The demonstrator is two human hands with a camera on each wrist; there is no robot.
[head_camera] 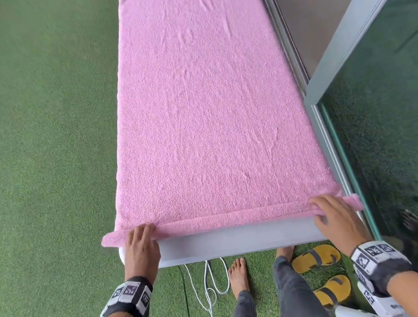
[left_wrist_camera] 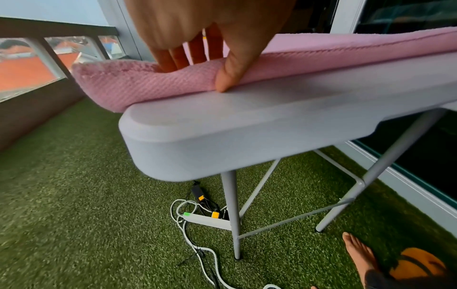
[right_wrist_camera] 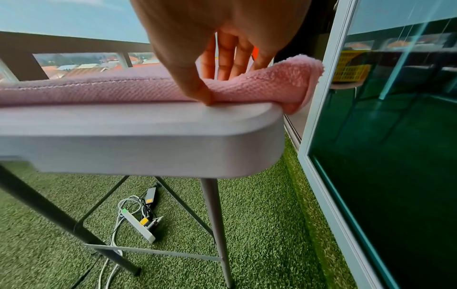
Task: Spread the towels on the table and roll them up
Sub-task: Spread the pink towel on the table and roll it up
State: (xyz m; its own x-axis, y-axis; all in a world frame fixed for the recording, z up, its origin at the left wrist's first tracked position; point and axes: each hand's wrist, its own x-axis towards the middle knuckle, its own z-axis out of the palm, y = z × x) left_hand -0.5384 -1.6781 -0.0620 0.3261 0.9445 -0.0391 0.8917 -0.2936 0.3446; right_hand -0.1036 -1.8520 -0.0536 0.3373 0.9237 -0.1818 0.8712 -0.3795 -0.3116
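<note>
A pink towel (head_camera: pixel 208 100) lies spread flat along the white table (head_camera: pixel 235 242), covering nearly all of it. Its near edge is folded over into a thin first roll (head_camera: pixel 232 220) across the table's width. My left hand (head_camera: pixel 140 240) pinches the roll's left end (left_wrist_camera: pixel 148 80), fingers on top and thumb (left_wrist_camera: pixel 227 78) underneath. My right hand (head_camera: pixel 329 213) pinches the right end (right_wrist_camera: pixel 272 84) the same way, thumb (right_wrist_camera: pixel 197 90) against the table top. Both roll ends stick out past the table's sides.
A glass door and its frame (head_camera: pixel 382 109) run close along the table's right side. Green artificial turf (head_camera: pixel 29 155) covers the floor. Under the table lie a power strip (left_wrist_camera: pixel 207 220) and white cables (head_camera: pixel 208 286). Yellow sandals (head_camera: pixel 316 258) sit by my bare feet.
</note>
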